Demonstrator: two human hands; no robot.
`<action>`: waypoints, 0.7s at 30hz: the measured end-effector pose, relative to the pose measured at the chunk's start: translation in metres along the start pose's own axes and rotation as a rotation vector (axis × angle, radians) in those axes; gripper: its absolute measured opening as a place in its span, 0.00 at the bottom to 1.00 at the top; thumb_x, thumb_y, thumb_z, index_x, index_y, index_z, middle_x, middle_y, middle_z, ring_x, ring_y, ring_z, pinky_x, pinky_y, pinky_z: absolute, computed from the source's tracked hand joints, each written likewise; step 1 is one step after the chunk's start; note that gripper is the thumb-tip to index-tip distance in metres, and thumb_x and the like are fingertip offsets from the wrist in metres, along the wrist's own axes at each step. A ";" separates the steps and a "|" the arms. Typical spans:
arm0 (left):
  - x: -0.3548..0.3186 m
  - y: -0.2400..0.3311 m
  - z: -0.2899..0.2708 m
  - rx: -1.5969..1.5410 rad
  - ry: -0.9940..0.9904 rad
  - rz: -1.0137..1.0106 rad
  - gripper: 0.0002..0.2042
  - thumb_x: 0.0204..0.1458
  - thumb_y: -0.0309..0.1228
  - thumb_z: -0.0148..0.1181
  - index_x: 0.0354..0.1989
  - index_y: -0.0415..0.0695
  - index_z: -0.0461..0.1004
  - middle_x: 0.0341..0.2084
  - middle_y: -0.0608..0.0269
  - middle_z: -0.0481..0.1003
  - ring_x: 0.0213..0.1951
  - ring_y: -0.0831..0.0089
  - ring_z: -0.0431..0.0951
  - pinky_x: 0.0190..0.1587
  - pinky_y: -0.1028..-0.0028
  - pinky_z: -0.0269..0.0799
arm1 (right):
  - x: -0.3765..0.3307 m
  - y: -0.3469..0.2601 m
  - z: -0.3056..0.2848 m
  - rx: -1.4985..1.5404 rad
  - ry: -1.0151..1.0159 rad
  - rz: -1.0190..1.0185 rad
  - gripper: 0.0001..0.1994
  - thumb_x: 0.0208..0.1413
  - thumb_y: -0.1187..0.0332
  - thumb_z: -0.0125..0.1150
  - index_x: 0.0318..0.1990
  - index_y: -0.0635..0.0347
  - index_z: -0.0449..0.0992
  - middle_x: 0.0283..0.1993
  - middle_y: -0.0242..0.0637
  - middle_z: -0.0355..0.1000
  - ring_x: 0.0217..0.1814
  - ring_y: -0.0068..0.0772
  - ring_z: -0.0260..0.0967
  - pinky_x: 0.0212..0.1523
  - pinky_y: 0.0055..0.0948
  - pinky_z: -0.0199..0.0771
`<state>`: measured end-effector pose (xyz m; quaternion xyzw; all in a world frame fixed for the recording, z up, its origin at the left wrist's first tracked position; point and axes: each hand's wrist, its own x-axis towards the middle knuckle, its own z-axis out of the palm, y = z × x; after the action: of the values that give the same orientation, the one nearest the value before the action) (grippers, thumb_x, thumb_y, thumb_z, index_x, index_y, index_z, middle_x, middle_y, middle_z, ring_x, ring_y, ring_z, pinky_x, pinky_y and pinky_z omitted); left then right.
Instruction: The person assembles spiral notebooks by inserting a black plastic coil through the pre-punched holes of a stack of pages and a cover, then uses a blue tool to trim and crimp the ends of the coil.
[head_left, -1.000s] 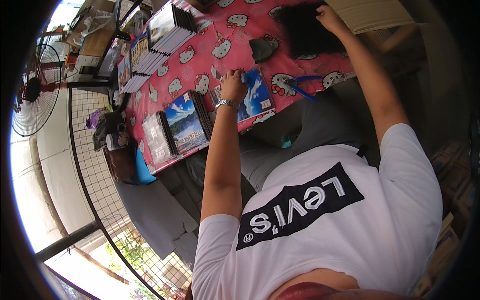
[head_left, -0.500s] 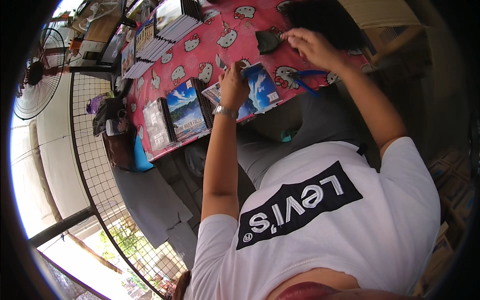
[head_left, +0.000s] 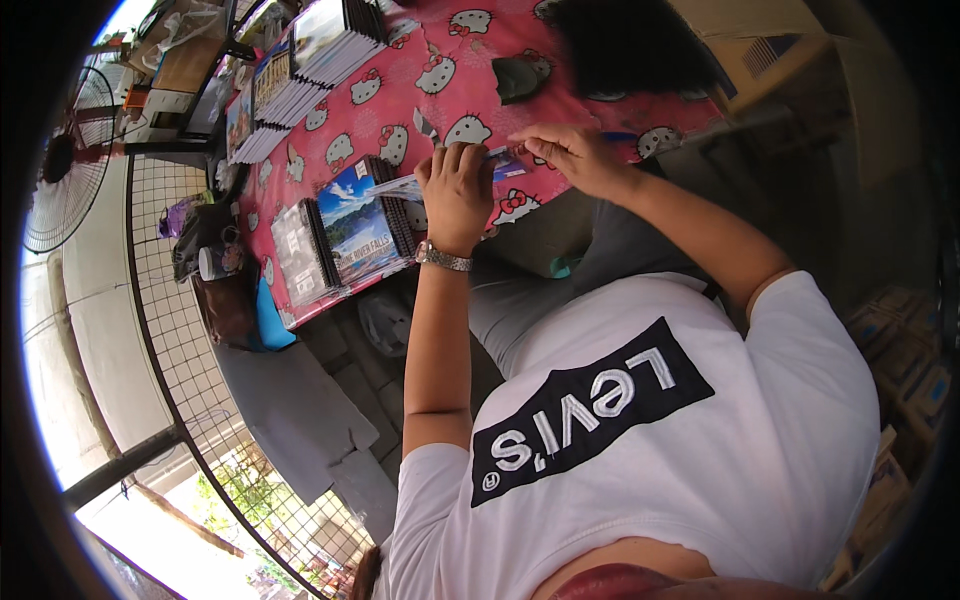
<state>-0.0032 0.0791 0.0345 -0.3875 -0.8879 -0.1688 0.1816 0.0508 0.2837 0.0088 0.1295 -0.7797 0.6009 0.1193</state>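
My left hand (head_left: 457, 195), with a metal watch on its wrist, is closed round a photo-covered booklet (head_left: 400, 187) tipped nearly edge-on at the table's front edge. A pale flat piece (head_left: 425, 125) juts up just beyond its fingers; whether the hand holds it too, I cannot tell. My right hand (head_left: 585, 162) is beside the booklet's right end, thumb and fingertips pinched together; what is between them is too small to make out. Behind that hand, blue-handled pliers (head_left: 618, 136) are partly hidden. A dark green dish (head_left: 515, 80) sits farther back.
Spiral-bound booklets with a landscape cover (head_left: 358, 225) lie at the front left of the pink patterned table (head_left: 365, 88). Taller booklet stacks (head_left: 300, 60) stand at the back left. A heap of black coils (head_left: 630, 50) and a cardboard box (head_left: 760, 50) occupy the far right.
My right hand has moved from beside the green dish toward the booklet. The booklet has tipped from showing its blue cover to nearly edge-on in my left hand.
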 end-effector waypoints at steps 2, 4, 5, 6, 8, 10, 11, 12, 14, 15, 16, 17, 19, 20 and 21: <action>-0.001 -0.003 -0.001 -0.016 -0.022 0.005 0.10 0.51 0.31 0.61 0.42 0.48 0.73 0.37 0.65 0.75 0.43 0.62 0.73 0.50 0.60 0.60 | 0.007 -0.004 -0.011 -0.102 -0.007 -0.161 0.08 0.58 0.73 0.61 0.44 0.58 0.81 0.34 0.35 0.73 0.32 0.29 0.71 0.36 0.27 0.73; 0.003 -0.003 -0.001 -0.036 -0.037 0.003 0.10 0.51 0.31 0.61 0.42 0.49 0.73 0.37 0.65 0.75 0.43 0.62 0.73 0.50 0.60 0.60 | 0.016 0.001 -0.017 -0.149 0.068 -0.241 0.08 0.57 0.74 0.61 0.43 0.58 0.81 0.34 0.35 0.73 0.31 0.29 0.71 0.35 0.28 0.73; 0.004 -0.003 -0.002 -0.045 -0.044 0.001 0.10 0.51 0.31 0.61 0.42 0.49 0.73 0.37 0.65 0.75 0.43 0.62 0.73 0.50 0.60 0.60 | 0.018 0.002 -0.019 -0.172 0.105 -0.282 0.08 0.57 0.75 0.61 0.43 0.57 0.81 0.34 0.34 0.73 0.30 0.29 0.71 0.35 0.28 0.73; 0.004 -0.002 -0.002 -0.043 -0.046 0.000 0.10 0.51 0.31 0.61 0.42 0.49 0.73 0.37 0.65 0.75 0.43 0.62 0.73 0.50 0.60 0.60 | 0.019 0.002 -0.019 -0.185 0.086 -0.285 0.08 0.57 0.75 0.61 0.43 0.57 0.81 0.33 0.34 0.73 0.30 0.28 0.71 0.35 0.28 0.73; 0.004 -0.002 -0.003 -0.039 -0.051 -0.002 0.10 0.51 0.32 0.60 0.42 0.49 0.74 0.37 0.66 0.75 0.43 0.62 0.73 0.50 0.60 0.60 | 0.021 0.001 -0.019 -0.208 0.048 -0.292 0.09 0.57 0.77 0.61 0.43 0.56 0.81 0.33 0.34 0.73 0.28 0.27 0.71 0.34 0.27 0.73; 0.004 0.000 -0.004 -0.047 -0.067 -0.012 0.10 0.51 0.32 0.60 0.42 0.48 0.74 0.37 0.65 0.75 0.43 0.62 0.73 0.50 0.60 0.60 | 0.021 0.000 -0.021 -0.192 -0.069 -0.238 0.09 0.58 0.73 0.61 0.45 0.55 0.81 0.34 0.35 0.73 0.32 0.31 0.73 0.35 0.30 0.73; 0.005 0.001 -0.005 -0.052 -0.075 -0.017 0.10 0.51 0.33 0.60 0.41 0.48 0.74 0.37 0.65 0.75 0.43 0.62 0.73 0.50 0.60 0.60 | 0.021 -0.001 -0.022 -0.183 -0.127 -0.211 0.09 0.58 0.71 0.60 0.46 0.54 0.80 0.35 0.35 0.74 0.34 0.33 0.73 0.35 0.32 0.73; 0.005 0.002 -0.006 -0.049 -0.082 -0.010 0.10 0.51 0.33 0.60 0.42 0.48 0.74 0.37 0.65 0.75 0.43 0.62 0.73 0.50 0.60 0.60 | 0.022 -0.003 -0.023 -0.146 -0.172 -0.107 0.09 0.59 0.70 0.60 0.46 0.54 0.80 0.34 0.35 0.74 0.34 0.33 0.74 0.35 0.32 0.73; 0.005 0.004 -0.007 -0.044 -0.095 0.006 0.11 0.51 0.32 0.60 0.43 0.48 0.73 0.36 0.65 0.75 0.43 0.62 0.73 0.50 0.59 0.60 | 0.025 -0.007 -0.025 -0.073 -0.259 0.102 0.09 0.60 0.69 0.59 0.47 0.54 0.79 0.33 0.36 0.74 0.33 0.35 0.74 0.35 0.33 0.73; 0.005 0.004 -0.005 -0.046 -0.060 0.004 0.11 0.51 0.32 0.60 0.44 0.48 0.73 0.36 0.64 0.75 0.43 0.62 0.73 0.50 0.59 0.60 | 0.026 -0.011 -0.025 -0.049 -0.268 0.136 0.09 0.60 0.68 0.59 0.46 0.55 0.78 0.32 0.36 0.74 0.33 0.36 0.74 0.35 0.34 0.73; 0.004 0.006 -0.001 -0.048 -0.025 0.002 0.12 0.51 0.32 0.60 0.44 0.48 0.72 0.37 0.64 0.75 0.43 0.61 0.73 0.50 0.59 0.60 | 0.027 -0.014 -0.025 -0.025 -0.276 0.170 0.08 0.61 0.67 0.58 0.46 0.56 0.77 0.31 0.37 0.74 0.32 0.37 0.75 0.34 0.35 0.73; 0.003 0.008 0.002 -0.050 0.010 0.000 0.13 0.51 0.33 0.60 0.45 0.48 0.72 0.37 0.64 0.75 0.43 0.61 0.73 0.50 0.58 0.60 | 0.027 -0.017 -0.024 -0.001 -0.285 0.204 0.08 0.62 0.67 0.57 0.45 0.57 0.76 0.30 0.38 0.75 0.32 0.38 0.75 0.34 0.36 0.73; 0.005 0.013 0.006 -0.064 0.029 0.030 0.14 0.52 0.32 0.60 0.47 0.48 0.71 0.38 0.63 0.75 0.43 0.60 0.73 0.50 0.58 0.60 | 0.024 -0.011 -0.016 -0.184 -0.072 -0.178 0.08 0.62 0.65 0.56 0.45 0.58 0.73 0.28 0.40 0.75 0.31 0.42 0.76 0.33 0.36 0.73; 0.006 0.015 0.007 -0.071 0.039 0.044 0.15 0.52 0.32 0.60 0.47 0.48 0.70 0.38 0.62 0.75 0.43 0.60 0.73 0.50 0.58 0.60 | 0.023 -0.009 -0.015 -0.222 -0.051 -0.219 0.09 0.62 0.65 0.56 0.45 0.58 0.72 0.28 0.40 0.74 0.31 0.44 0.76 0.32 0.37 0.73; 0.006 0.015 0.007 -0.059 0.016 0.036 0.15 0.52 0.32 0.60 0.47 0.47 0.70 0.38 0.62 0.74 0.43 0.59 0.73 0.51 0.57 0.60 | 0.023 -0.013 -0.014 -0.260 -0.030 -0.258 0.10 0.62 0.64 0.56 0.45 0.59 0.71 0.27 0.41 0.74 0.31 0.45 0.76 0.32 0.37 0.74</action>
<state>0.0030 0.0958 0.0335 -0.4073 -0.8740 -0.1946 0.1800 0.0338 0.2927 0.0316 0.2208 -0.8295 0.4727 0.1995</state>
